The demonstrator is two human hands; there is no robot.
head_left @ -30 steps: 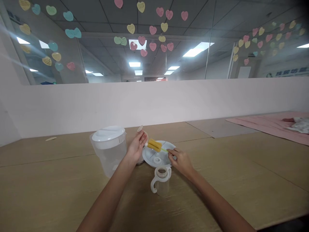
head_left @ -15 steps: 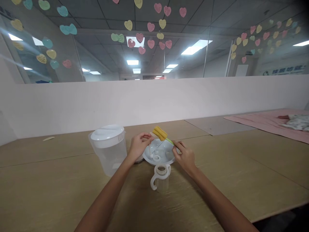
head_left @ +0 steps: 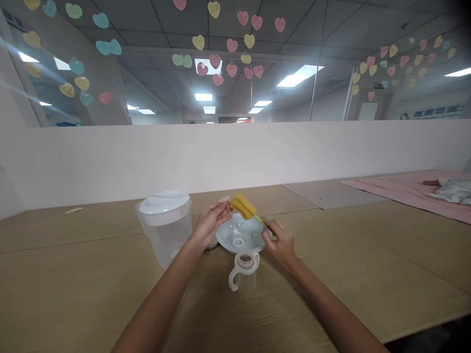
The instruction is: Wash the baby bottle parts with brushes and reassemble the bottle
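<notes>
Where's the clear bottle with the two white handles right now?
In the head view, the two-handled bottle stands on the table just nearer than the white bowl, between the two forearms.

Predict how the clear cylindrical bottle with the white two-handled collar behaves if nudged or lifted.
The clear bottle is probably light: its see-through walls show no obvious contents. It looks stiff, standing upright without visible sag. A nudge up at the white collar might tip it, but the protruding handles would likely check rolling.
</notes>
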